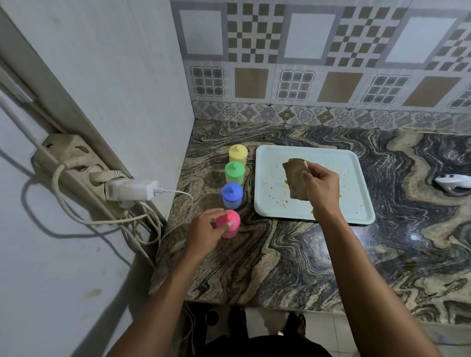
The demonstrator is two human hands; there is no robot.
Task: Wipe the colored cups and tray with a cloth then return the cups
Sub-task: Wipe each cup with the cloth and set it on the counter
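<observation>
Upside down on the marble counter, in a row left of the tray, stand a yellow cup, a green cup, a blue cup and a pink cup. My left hand grips the pink cup, the nearest one, from its left side. The pale blue tray lies flat and carries orange crumbs and smears. My right hand holds a folded brown cloth above the middle of the tray.
A white wall with a power strip, a white charger and trailing cables borders the counter on the left. A white controller-like object lies at the right. The patterned tile wall closes the back; the counter's front edge is near me.
</observation>
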